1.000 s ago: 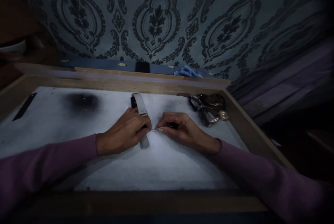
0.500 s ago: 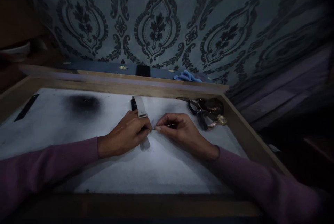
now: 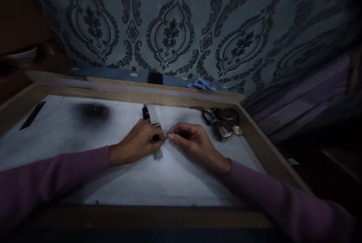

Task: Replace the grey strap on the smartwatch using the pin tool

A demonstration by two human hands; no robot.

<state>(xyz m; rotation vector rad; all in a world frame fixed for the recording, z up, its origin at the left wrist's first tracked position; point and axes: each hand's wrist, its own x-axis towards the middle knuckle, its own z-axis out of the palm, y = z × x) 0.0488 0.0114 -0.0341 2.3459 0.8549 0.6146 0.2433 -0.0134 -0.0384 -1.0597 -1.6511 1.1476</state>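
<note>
A wristwatch with a pale strap (image 3: 153, 115) and a dark face stands out behind the knuckles of my left hand (image 3: 140, 137). Those fingers are closed around it and hide its middle; a paler end shows below them. My right hand (image 3: 195, 141) is closed in a pinch on a thin, pin-like piece (image 3: 166, 137), whose tip meets my left fingertips. Its kind is too small to make out. Both hands are over the white board (image 3: 135, 186), fingertips nearly touching.
A raised wooden rim (image 3: 263, 148) frames the board. At its right back corner lie several watches (image 3: 226, 118), one with a gold case (image 3: 237, 130). A dark flat strip (image 3: 33, 115) lies at left. A blue cloth (image 3: 202, 83) and a black object (image 3: 155, 78) sit beyond the back rim.
The view has shifted slightly. The thin shaft that showed inside my right hand's curl is now harder to see, and the piece between the fingertips slants more. Both hands keep their pinch.
</note>
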